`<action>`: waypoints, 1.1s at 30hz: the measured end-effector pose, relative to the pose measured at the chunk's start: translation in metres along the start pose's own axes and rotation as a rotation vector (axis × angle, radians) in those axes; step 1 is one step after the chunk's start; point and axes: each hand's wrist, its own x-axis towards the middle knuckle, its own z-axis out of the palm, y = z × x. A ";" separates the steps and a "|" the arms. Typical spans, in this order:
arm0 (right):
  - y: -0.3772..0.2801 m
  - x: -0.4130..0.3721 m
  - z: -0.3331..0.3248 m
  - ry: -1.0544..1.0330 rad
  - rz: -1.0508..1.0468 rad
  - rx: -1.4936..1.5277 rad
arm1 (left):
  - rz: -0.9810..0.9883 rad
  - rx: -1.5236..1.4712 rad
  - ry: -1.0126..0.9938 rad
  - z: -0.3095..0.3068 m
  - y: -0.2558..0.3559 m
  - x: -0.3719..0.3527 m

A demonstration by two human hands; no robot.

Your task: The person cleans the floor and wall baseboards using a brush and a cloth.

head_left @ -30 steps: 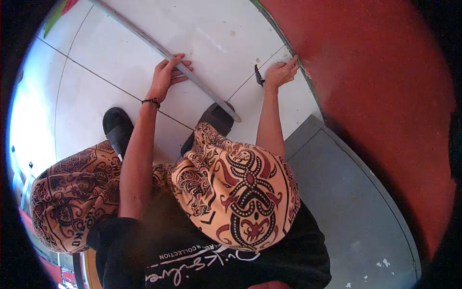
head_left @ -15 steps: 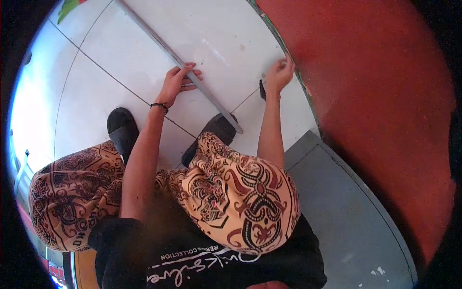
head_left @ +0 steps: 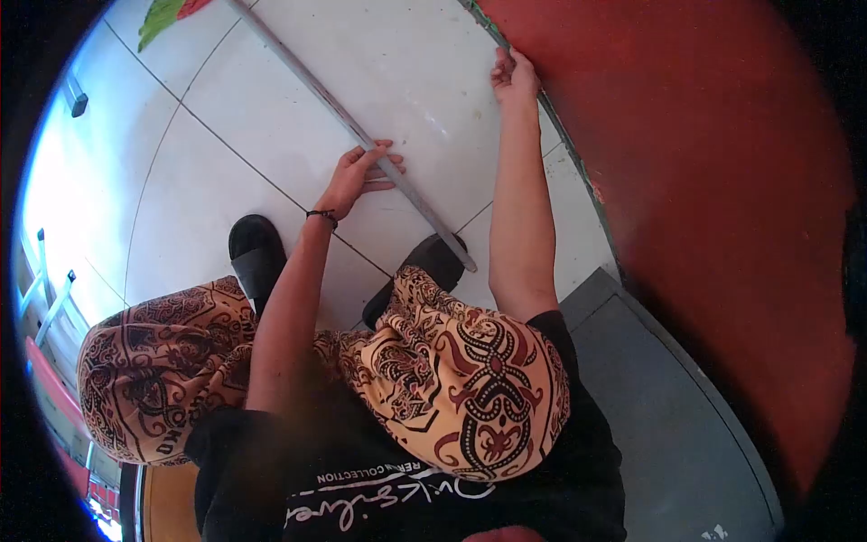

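Note:
My left hand [head_left: 361, 176] is closed around the grey handle of a broom [head_left: 316, 86], thumb on top and fingers below it. The handle slants across the white floor, and its lower end lies over the black sandal [head_left: 442, 257] on my right foot. Part of the broom's green and red head [head_left: 167, 20] shows at the top left. My right hand [head_left: 515, 79] is stretched forward to the foot of the red wall, its fingers curled in by the wall edge. Whatever those fingers hold, if anything, I cannot make out.
The red wall [head_left: 704, 163] rises on the right, with a chipped greenish edge along the floor. A grey panel [head_left: 659, 388] stands beside my right side. White tiles [head_left: 226, 135] with dark joints spread ahead. Metal legs and a red seat [head_left: 54, 388] are at the far left.
My right hand has moved forward along the foot of the wall. The left hand keeps its hold on the broom handle. The whole view has shifted slightly.

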 end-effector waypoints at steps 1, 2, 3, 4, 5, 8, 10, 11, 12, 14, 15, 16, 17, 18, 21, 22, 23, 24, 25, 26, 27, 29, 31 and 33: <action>0.001 -0.002 0.001 0.040 -0.023 -0.018 | -0.001 0.003 -0.007 0.002 0.000 -0.001; 0.014 -0.009 0.012 0.071 -0.044 -0.049 | -0.001 -0.007 0.002 -0.010 -0.003 -0.006; 0.014 -0.010 0.012 0.077 -0.042 -0.044 | 0.004 -0.012 -0.004 -0.008 -0.004 -0.004; 0.013 -0.011 0.012 0.104 -0.054 -0.002 | 0.010 -0.016 -0.010 -0.006 -0.004 -0.004; 0.012 -0.013 0.013 0.128 -0.068 0.042 | 0.009 -0.008 -0.010 -0.004 -0.005 -0.004; 0.008 -0.019 0.016 0.173 -0.072 0.047 | 0.023 0.007 0.003 0.000 0.002 -0.005; 0.006 -0.018 0.013 0.165 -0.075 0.024 | 0.025 0.015 -0.004 0.001 0.001 -0.005; 0.005 -0.017 0.011 0.162 -0.074 -0.006 | 0.028 0.013 -0.007 0.001 0.000 -0.005; 0.004 -0.018 0.011 0.162 -0.078 -0.011 | 0.026 0.015 -0.007 0.000 0.000 -0.006; 0.005 -0.018 0.012 0.193 -0.096 -0.039 | 0.026 0.012 -0.012 0.000 0.000 -0.005; 0.004 -0.020 0.013 0.194 -0.098 -0.043 | 0.033 0.001 -0.014 0.000 -0.001 -0.005; 0.004 -0.021 0.014 0.194 -0.101 -0.034 | 0.036 -0.008 -0.014 0.000 -0.001 -0.005; 0.004 -0.023 0.015 0.194 -0.106 -0.024 | 0.035 -0.009 -0.015 0.000 -0.001 -0.006; 0.004 -0.024 0.014 0.196 -0.108 -0.024 | 0.030 -0.006 -0.014 0.000 0.000 -0.006; 0.002 -0.025 0.014 0.184 -0.144 -0.010 | 0.031 0.004 -0.011 0.002 0.001 -0.006; 0.003 -0.026 0.013 0.160 -0.162 -0.009 | 0.036 0.009 -0.006 0.002 0.000 -0.006; 0.002 -0.026 0.013 0.136 -0.180 -0.007 | 0.038 0.010 -0.008 0.001 0.000 -0.006; 0.002 -0.029 0.015 0.134 -0.182 -0.006 | 0.046 0.008 -0.013 0.000 -0.001 -0.006; 0.001 -0.032 0.016 0.123 -0.184 -0.017 | 0.054 0.007 -0.018 0.000 -0.001 -0.005; 0.001 -0.035 0.017 0.113 -0.186 -0.029 | 0.055 0.008 -0.018 -0.001 -0.002 -0.005; -0.001 -0.038 0.016 0.113 -0.187 -0.029 | 0.058 0.010 -0.020 0.000 -0.001 -0.005; -0.004 -0.044 0.014 0.026 -0.159 0.019 | 0.058 0.009 -0.020 0.001 -0.001 -0.007; -0.008 -0.038 0.012 0.032 -0.129 0.016 | 0.053 0.019 -0.034 0.001 0.000 -0.007; -0.006 -0.030 0.011 0.044 -0.095 0.020 | 0.053 0.002 -0.014 0.001 -0.001 -0.007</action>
